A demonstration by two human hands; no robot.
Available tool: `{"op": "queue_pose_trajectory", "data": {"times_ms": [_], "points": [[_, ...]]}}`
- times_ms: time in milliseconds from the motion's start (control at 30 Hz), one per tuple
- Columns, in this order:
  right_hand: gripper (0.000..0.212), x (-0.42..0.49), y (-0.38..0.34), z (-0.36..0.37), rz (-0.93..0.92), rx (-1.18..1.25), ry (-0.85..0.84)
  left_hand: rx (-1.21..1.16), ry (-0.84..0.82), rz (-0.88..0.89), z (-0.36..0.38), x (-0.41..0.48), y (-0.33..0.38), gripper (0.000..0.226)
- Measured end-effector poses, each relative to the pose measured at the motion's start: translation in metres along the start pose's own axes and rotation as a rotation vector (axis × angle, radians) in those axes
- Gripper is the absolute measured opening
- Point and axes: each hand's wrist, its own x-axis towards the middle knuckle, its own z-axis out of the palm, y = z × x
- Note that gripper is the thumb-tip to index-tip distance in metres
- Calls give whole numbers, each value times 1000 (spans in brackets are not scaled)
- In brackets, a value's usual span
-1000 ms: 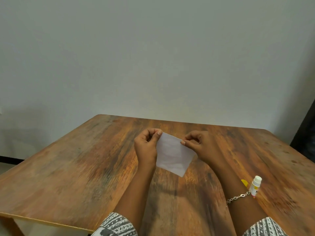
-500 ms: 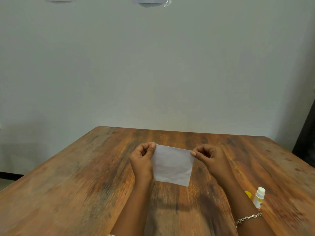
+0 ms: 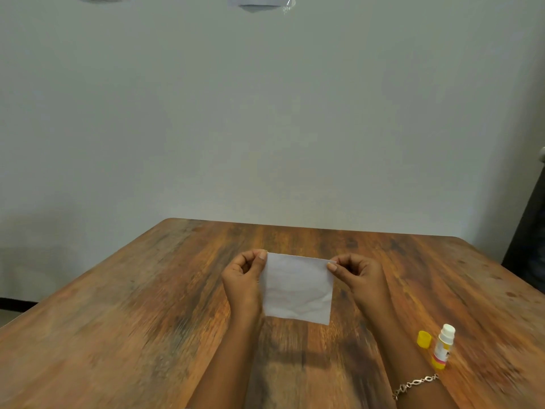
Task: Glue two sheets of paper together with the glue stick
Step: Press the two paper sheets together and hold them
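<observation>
Paper [image 3: 298,287], a white and slightly creased square, is held upright above the wooden bench [image 3: 147,320], clear of its surface, with its shadow falling on the wood beneath. Whether it is one sheet or two pressed together cannot be told from this view. Its lower edge hangs free.

Left hand [image 3: 243,280] grips the upper left corner: the fingers [image 3: 262,255] are closed in a pinch, thumb on the near face and the other fingers curled behind. Right hand [image 3: 358,276] grips the upper right corner in the same manner, thumb tip on the near face and the rest folded behind the sheet. Both hands are level with each other, and the top edge runs taut between them.

Glue stick [image 3: 442,346] stands upright on the bench to the right, near the right forearm, uncapped, with its white tip exposed; the body is white with a yellow base and a pink band. Its yellow cap [image 3: 424,339] sits on the bench just beside it, to the left, apart from the stick.

A silver chain bracelet [image 3: 414,385] circles the right wrist. A plain pale wall [image 3: 265,113] rises behind the bench's far edge.
</observation>
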Motion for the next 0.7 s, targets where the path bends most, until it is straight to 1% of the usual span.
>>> {"op": "queue_pose_trajectory", "data": {"times_ms": [67, 133, 200, 233, 300, 367, 533, 700], "points": [[10, -1, 0, 2, -15, -3, 28, 128, 20, 177, 2, -4, 3, 9], [11, -3, 1, 4, -35, -26, 48, 265, -1, 413, 6, -8, 11, 11], [13, -4, 1, 6, -62, -73, 57, 378, -113, 604, 13, -11, 17, 6], [14, -4, 1, 7, -73, -90, 57, 422, -176, 658, 17, -12, 18, 5], [12, -5, 0, 10, -98, -110, 47, 477, -292, 697, 24, -14, 17, 7], [10, -6, -2, 13, -122, -120, 24, 520, -364, 703, 30, -16, 12, 9], [6, -9, -4, 16, -147, -173, -3, 556, -382, 695, 32, -15, 5, 7], [4, -10, -4, 18, -151, -172, 16, 542, -411, 625, 28, -13, 4, 8]]}}
